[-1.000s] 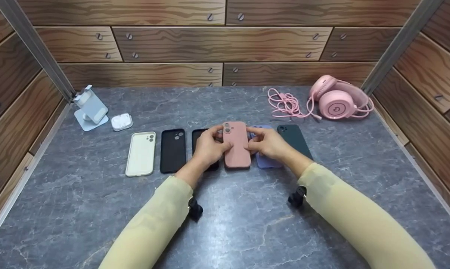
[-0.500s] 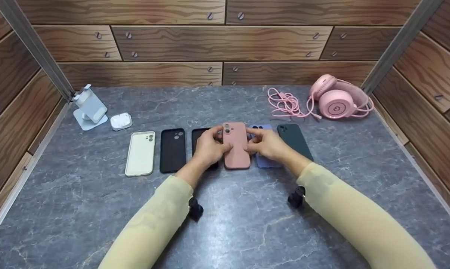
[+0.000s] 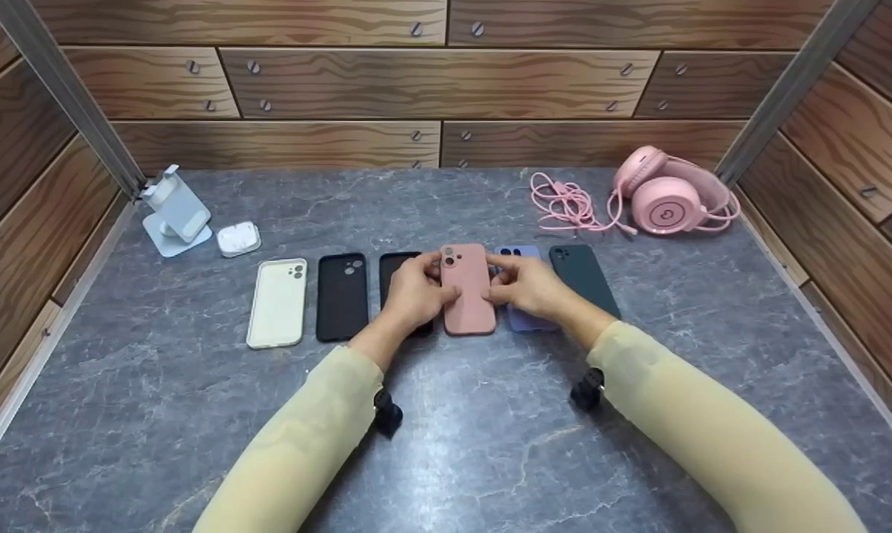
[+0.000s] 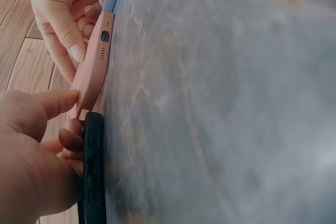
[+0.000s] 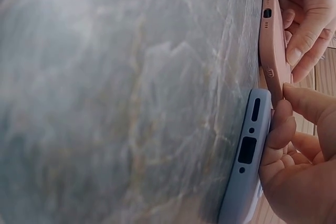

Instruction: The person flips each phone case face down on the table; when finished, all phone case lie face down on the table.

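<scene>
A pink phone case (image 3: 470, 307) lies back side up in the middle of a row of phone cases. My left hand (image 3: 414, 293) grips its left edge, thumb on the back. On the opposite edge, my right hand (image 3: 532, 286) pinches it with thumb and fingers. The wrist views show the pink case's port end (image 4: 97, 64) close to the table; the case looks slightly tilted there. Partly under my left hand is a black phone case (image 3: 395, 268). A lilac phone case (image 3: 523, 321) sits partly hidden beneath my right hand, with a dark green phone case (image 3: 590, 277) beyond it.
A cream phone case (image 3: 277, 303) and another black case (image 3: 343, 297) lie to the left. Behind them are a light blue phone stand (image 3: 179, 211) and a small white case (image 3: 238, 239). Pink headphones (image 3: 668, 203) with a coiled cable (image 3: 564, 203) rest at the back right.
The pink case has shifted very slightly towards me, held in both hands. The head view has tilted a little; the other cases keep their places.
</scene>
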A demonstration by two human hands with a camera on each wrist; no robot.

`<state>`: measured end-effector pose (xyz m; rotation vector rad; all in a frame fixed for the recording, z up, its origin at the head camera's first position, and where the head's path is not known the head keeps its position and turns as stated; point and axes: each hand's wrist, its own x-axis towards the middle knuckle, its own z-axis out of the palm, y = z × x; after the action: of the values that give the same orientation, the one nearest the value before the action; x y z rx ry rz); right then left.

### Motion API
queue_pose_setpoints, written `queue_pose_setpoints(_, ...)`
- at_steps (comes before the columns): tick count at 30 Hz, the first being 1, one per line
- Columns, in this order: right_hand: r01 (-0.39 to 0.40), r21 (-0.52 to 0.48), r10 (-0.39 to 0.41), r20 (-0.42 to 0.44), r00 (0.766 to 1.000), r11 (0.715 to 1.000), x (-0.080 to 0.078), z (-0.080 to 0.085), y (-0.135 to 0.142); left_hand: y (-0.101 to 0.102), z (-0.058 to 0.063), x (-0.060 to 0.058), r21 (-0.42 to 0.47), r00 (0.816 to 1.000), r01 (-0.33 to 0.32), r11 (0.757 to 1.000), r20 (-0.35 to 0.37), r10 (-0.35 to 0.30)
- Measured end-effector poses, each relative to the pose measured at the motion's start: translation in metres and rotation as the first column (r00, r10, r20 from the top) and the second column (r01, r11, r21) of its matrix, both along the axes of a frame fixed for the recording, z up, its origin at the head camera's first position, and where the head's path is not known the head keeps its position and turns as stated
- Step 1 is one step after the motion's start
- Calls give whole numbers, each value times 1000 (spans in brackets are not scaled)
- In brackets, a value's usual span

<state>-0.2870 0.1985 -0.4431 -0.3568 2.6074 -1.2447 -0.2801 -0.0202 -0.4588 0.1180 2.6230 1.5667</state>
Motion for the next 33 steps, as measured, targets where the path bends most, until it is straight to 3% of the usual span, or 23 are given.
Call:
queue_pose_setpoints(26,74,41,-75,7,997,996,2,3,-2,1,4,3,-20,1000,2,1000,-28,-3)
queue_pose_setpoints(33,75,48,-76,15,997,996,2,2,-2,1,2,3,-12,1000,-5,1000,5,5)
